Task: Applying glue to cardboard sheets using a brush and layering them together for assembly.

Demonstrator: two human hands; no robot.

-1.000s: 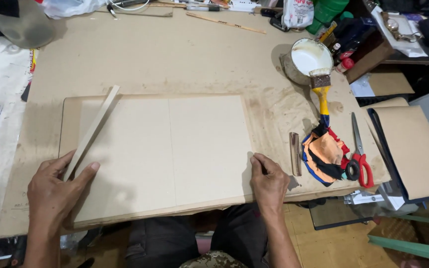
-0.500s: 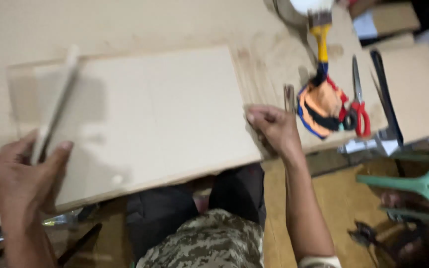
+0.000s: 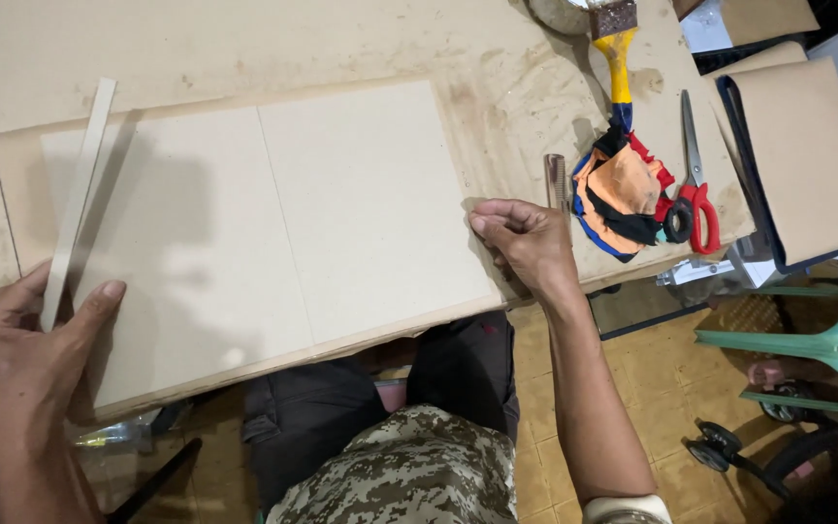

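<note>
Left hand [image 3: 21, 354] gripping strip [image 3: 78, 199], right hand [image 3: 526, 243] pressing board [image 3: 273, 218]

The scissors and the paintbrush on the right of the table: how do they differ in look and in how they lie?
The scissors have red handles and long metal blades, and lie whole in view; the paintbrush has a yellow handle and dark bristles, cut off by the top edge. The scissors' handles rest beside the orange cloth, while the paintbrush's handle end meets the cloth's top. Both lie roughly lengthwise on the stained brown table cover, untouched by either hand.
</note>
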